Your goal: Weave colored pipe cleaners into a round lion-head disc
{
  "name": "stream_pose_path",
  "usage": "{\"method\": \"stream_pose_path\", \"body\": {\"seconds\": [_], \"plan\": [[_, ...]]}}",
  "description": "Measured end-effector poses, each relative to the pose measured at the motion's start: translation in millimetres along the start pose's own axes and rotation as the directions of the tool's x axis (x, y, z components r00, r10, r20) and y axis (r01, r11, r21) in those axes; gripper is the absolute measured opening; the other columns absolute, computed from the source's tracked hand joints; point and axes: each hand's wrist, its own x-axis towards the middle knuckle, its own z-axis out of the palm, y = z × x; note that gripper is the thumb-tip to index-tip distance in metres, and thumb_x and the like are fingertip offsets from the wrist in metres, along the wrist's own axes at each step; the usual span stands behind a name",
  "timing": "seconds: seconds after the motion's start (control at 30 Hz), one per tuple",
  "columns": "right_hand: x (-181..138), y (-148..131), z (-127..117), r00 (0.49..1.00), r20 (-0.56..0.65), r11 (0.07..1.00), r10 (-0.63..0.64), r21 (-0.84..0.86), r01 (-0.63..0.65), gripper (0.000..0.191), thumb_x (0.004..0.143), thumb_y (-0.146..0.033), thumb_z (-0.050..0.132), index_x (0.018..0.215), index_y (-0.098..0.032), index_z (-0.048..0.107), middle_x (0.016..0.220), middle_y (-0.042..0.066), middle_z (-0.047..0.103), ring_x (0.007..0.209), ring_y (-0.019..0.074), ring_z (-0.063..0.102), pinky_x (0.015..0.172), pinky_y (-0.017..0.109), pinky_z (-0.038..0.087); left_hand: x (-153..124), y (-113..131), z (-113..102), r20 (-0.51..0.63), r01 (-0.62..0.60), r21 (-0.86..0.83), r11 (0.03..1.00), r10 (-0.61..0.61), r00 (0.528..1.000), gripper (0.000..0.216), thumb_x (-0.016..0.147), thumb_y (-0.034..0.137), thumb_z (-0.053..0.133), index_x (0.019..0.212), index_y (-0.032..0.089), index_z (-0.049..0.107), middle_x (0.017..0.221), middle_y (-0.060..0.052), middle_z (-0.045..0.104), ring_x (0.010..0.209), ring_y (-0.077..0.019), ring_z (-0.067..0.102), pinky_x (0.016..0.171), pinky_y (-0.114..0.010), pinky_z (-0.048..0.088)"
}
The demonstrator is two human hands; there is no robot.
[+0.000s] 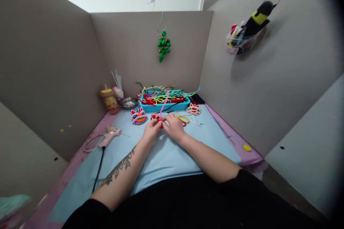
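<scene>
My left hand (152,129) and my right hand (173,126) meet over the blue sheet, fingers pinched together. A pink pipe cleaner (165,103) rises from between their fingertips. Just behind the fingers shows a small red piece (154,117), mostly covered by them; whether it is joined to the pink stem I cannot tell. Beside my right hand lies a yellow pipe cleaner loop (184,118), with a bit of red below it. A purple and orange animal head of pipe cleaners (139,116) sits to the left, and a white and red one (194,109) to the right.
Behind the hands stands a blue tray (164,107) heaped with colourful pipe cleaners. At left are a pink glue gun (110,136) with its cord, a metal bowl (129,103) and a lidded cup (109,101). Grey panels (150,50) enclose the table; a yellow disc (246,148) lies right.
</scene>
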Motion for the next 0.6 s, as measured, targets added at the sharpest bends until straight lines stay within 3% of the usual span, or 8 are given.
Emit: {"method": "stream_pose_path", "body": {"seconds": [0.13, 0.27, 0.6], "plan": [[2.4, 2.3, 3.3, 0.998, -0.041, 0.988, 0.053, 0.149, -0.046, 0.014, 0.075, -0.018, 0.056, 0.088, -0.020, 0.057, 0.092, 0.007, 0.059, 0.094, 0.0224, 0.054, 0.085, 0.036, 0.043, 2.1, -2.3, -2.8, 0.025, -0.035, 0.070, 0.997, 0.033, 0.999, 0.030, 0.056, 0.033, 0.078, 0.069, 0.013, 0.059, 0.064, 0.002, 0.058, 0.059, -0.0077, 0.051, 0.063, -0.021, 0.042], [2.6, 4.1, 7.8, 0.993, 0.012, 0.950, 0.113, 0.293, -0.112, 0.027, 0.072, -0.016, 0.054, 0.100, -0.020, 0.054, 0.098, 0.005, 0.062, 0.094, 0.0201, 0.057, 0.083, 0.034, 0.045, 2.1, -3.0, -3.6, 0.042, -0.021, 0.105, 0.994, 0.017, 0.999, 0.030, 0.057, 0.032, 0.077, 0.072, 0.014, 0.060, 0.067, 0.001, 0.060, 0.061, -0.0090, 0.054, 0.065, -0.022, 0.043], [0.4, 1.9, 6.7, 0.985, 0.058, 0.938, 0.163, 0.302, -0.173, 0.023, 0.074, -0.017, 0.052, 0.096, -0.021, 0.055, 0.092, 0.003, 0.065, 0.084, 0.0176, 0.061, 0.077, 0.031, 0.046, -2.5, 3.4, 0.8, 0.042, -0.059, 0.210, 0.976, 0.051, 0.998, 0.031, 0.058, 0.037, 0.076, 0.071, 0.014, 0.060, 0.064, 0.001, 0.059, 0.056, -0.0089, 0.051, 0.057, -0.021, 0.040]]}}
